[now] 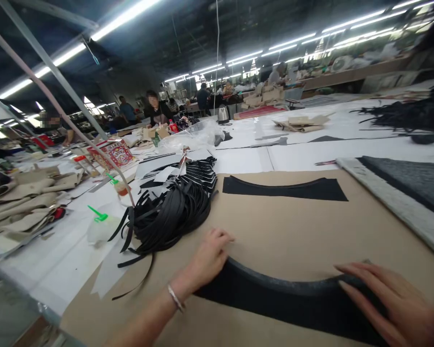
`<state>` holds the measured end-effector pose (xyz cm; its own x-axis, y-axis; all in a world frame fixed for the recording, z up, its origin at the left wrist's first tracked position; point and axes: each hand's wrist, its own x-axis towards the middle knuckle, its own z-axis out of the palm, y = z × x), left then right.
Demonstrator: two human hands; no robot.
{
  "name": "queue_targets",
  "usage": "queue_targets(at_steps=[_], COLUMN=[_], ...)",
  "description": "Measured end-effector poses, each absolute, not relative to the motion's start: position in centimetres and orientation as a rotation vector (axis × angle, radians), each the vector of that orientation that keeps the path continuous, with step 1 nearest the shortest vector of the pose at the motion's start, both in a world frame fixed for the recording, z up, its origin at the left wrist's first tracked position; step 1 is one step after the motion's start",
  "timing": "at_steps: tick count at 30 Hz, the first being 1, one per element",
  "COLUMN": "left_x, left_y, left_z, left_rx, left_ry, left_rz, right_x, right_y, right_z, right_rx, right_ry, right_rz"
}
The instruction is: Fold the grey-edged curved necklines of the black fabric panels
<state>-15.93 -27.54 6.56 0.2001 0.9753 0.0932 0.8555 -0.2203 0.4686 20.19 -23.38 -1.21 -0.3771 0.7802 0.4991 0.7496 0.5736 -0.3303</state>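
Nearest the camera, a curved black piece (275, 301) lies flat on the brown sheet (282, 231), between two hands held well apart. At its left end, the left hand (210, 255) bends its fingers loosely over the upper corner; whether they pinch anything, I cannot tell. Along the middle, a greyish rim (292, 287) follows the hollow edge; the piece looks light and soft, likely to bend or ripple if drawn from one end only, so both ends seem the sensible holds, with care not to stretch that curve. Over its right end, the right hand (394, 299) spreads with thumb and fingers parted, not closed on it. As for edges, the sheet's left side slants across the white table (58, 270), near a green-tipped bottle (101, 229) and a heap of black strips (173, 217) that could snag a sideways move. Brown surface stretches up to a second black piece (285, 189), while a thick grey-edged slab (390, 202) bounds the right.
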Motion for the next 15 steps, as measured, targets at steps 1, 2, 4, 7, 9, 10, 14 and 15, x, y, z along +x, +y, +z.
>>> queue_targets(at_steps=[1, 2, 4, 7, 9, 10, 14, 15], left_x=[-17.7, -19.2, -21.2, -22.2, -22.4, -22.4, -22.8, -22.9], left_y=[-27.1, -26.7, -25.9, -24.9, -24.4, -24.2, -23.8, -23.7], left_z=[6.7, 6.8, 6.6, 5.9, 5.3, 5.1, 4.3, 4.2], left_rx=[2.168, 2.175, 2.199, 2.225, 2.230, 2.230, 2.229, 2.230], left_ry=[1.725, 1.711, 1.650, 1.552, 1.505, 1.486, 1.424, 1.412], left_rz=[0.498, 0.455, 0.363, 0.249, 0.207, 0.198, 0.206, 0.215], right_x=[17.9, 15.4, 9.8, 2.6, -0.5, -1.6, -3.3, -3.4], right_y=[-23.6, -23.9, -24.4, -25.0, -25.2, -25.2, -25.0, -24.9], right_z=[-0.3, 0.7, 2.5, 4.3, 4.8, 4.9, 4.1, 3.8], right_rx=[-1.171, -1.133, -1.086, -1.148, -1.219, -1.253, -1.358, -1.378], right_ry=[-2.243, -2.284, -2.373, -2.457, -2.493, -2.501, -2.484, -2.473], right_rz=[0.150, 0.263, 0.506, 0.773, 0.815, 0.813, 0.785, 0.783])
